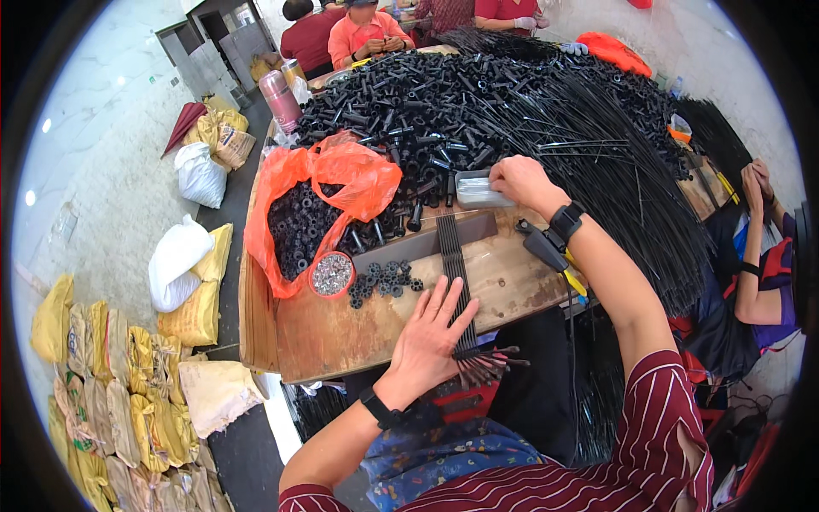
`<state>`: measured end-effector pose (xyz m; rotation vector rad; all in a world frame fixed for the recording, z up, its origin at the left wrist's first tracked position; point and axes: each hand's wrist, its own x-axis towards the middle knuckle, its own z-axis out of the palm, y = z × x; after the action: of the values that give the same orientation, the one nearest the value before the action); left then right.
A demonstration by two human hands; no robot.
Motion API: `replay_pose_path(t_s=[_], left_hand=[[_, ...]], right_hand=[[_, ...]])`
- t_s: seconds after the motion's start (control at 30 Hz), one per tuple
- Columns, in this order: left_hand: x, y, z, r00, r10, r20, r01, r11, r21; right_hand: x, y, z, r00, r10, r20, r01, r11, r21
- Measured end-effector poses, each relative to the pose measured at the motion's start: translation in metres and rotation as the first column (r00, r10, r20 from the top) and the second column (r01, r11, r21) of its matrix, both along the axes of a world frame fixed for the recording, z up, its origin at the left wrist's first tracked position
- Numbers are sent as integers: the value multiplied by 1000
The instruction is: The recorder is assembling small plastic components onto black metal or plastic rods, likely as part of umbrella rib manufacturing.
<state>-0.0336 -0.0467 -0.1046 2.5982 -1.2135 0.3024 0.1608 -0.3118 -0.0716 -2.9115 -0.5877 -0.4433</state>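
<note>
My left hand (426, 340) lies flat with fingers spread over a row of thin black rods (449, 243) on the wooden table (316, 333). The rods' bent ends stick out past the front edge. My right hand (522, 183) dips its bunched fingers into a small clear plastic box (479, 189) that holds thin pale pieces; what the fingertips grip is hidden. Left of the rods sit small black ribbed caps (384, 279) and a round red tub (332, 274) of small shiny metal parts. A black-handled tool (546, 249) with a cord lies under my right wrist.
A big heap of black tubular parts (401, 94) covers the far table, beside a pile of long black rods (597, 162). An orange plastic bag (358, 175) holds black rings. A pink flask (280, 98) stands behind. Co-workers sit opposite and at right; sacks (111, 384) line the left.
</note>
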Motion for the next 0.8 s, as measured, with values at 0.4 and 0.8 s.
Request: replay_pose_path(t_s=[0.4,0.8], left_hand=[[-3,-2,3,995,14,-100,-23,995,-92],[-1,-1,-2,999,-15,33,18,995,-96]], right_hand=[[-3,-7,-11,981,7,193,-24,996,90],[-10,-3,-12,974,16,228,-46,991,128]])
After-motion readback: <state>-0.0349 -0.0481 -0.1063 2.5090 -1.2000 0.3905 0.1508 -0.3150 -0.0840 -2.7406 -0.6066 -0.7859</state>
